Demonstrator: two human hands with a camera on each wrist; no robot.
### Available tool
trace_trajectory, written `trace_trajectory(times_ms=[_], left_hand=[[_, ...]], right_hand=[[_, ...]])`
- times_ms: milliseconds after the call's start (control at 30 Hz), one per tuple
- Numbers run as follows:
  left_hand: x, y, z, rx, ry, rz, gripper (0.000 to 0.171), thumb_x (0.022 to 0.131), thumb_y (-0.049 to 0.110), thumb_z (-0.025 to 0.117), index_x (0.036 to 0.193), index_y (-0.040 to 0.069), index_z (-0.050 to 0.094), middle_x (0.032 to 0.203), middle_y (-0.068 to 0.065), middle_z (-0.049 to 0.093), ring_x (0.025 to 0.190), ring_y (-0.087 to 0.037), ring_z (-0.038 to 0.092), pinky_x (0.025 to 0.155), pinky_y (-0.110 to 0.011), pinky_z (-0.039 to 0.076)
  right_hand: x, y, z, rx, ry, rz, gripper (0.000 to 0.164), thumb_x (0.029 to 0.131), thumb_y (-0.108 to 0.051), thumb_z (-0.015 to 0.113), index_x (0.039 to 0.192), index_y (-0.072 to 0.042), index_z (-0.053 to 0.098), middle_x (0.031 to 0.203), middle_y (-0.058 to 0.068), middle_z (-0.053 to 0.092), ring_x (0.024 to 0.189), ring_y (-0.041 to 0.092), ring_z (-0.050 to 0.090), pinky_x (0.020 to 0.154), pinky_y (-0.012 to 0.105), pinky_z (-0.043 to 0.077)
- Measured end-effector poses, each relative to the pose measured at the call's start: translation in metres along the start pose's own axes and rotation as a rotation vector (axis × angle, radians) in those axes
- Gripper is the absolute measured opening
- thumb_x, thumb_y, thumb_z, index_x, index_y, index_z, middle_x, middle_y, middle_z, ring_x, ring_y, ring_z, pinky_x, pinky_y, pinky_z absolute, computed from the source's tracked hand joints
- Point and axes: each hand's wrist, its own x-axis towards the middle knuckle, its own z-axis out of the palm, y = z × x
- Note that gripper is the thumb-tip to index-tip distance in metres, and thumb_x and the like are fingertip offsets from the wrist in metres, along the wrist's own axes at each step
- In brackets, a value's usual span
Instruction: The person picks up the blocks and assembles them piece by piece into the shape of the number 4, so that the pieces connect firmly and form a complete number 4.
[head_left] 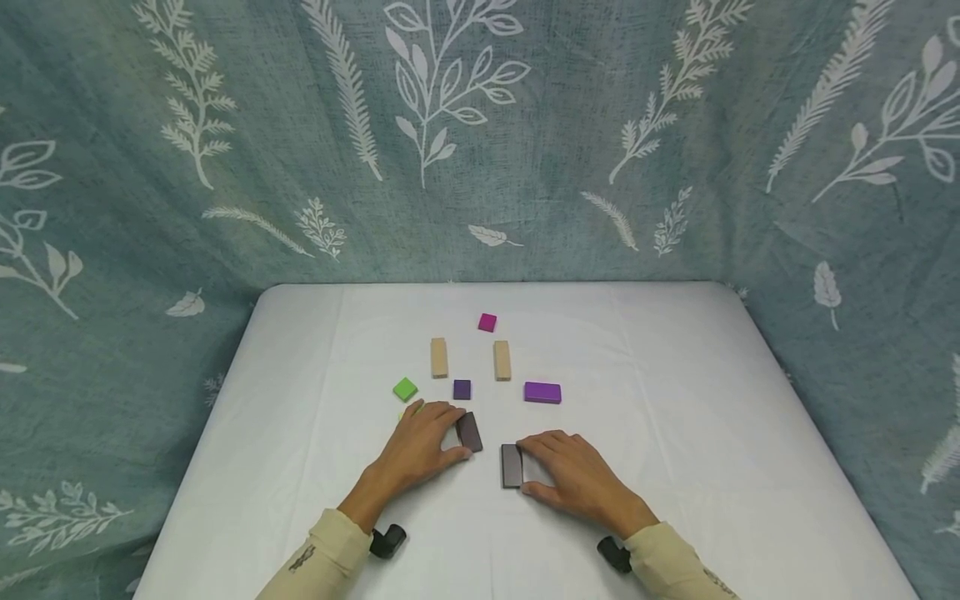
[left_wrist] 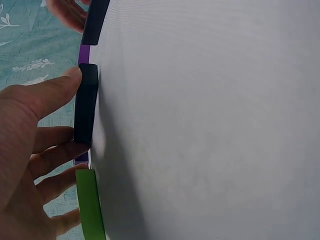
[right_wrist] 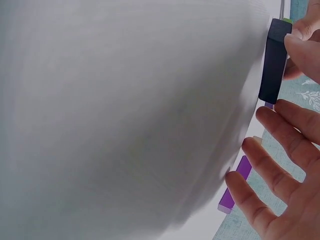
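Observation:
My left hand (head_left: 423,437) pinches a dark grey-brown rectangular block (head_left: 470,432) by its ends, thumb at the near end and index finger at the far end. In the left wrist view that block (left_wrist: 87,102) looks nearly black. Right of it, my right hand (head_left: 573,475) pinches a second dark grey block (head_left: 512,466) the same way, its other fingers spread, as the right wrist view shows with the block (right_wrist: 274,60). Both blocks lie on the white table, a small gap apart. Beside the left fingers is a green block (left_wrist: 90,205); in the head view the hand partly covers green and yellow pieces.
Beyond the hands lie a green square block (head_left: 405,389), a dark purple square block (head_left: 462,389), two tan blocks (head_left: 438,358), a purple rectangular block (head_left: 542,392) and a magenta square block (head_left: 487,322). A leaf-patterned curtain (head_left: 525,225) hangs behind the table (head_left: 675,333).

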Motion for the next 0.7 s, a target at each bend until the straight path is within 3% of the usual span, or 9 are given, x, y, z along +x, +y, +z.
trace_trajectory(times_ms=[700], left_hand=[[0.012,0.000,0.001,-0.003,-0.029,0.004,0.062,0.089,0.047,0.076,0.136,0.008,0.063,0.134,-0.007,0.063,0.128,-0.025,0.055,0.111,-0.044,0.037]], right_hand=[[0.000,-0.002,-0.002,-0.012,-0.005,-0.060,0.053,0.090,-0.043,0.075,0.135,-0.015,0.066,0.137,-0.002,0.062,0.124,0.021,0.056,0.096,0.046,0.049]])
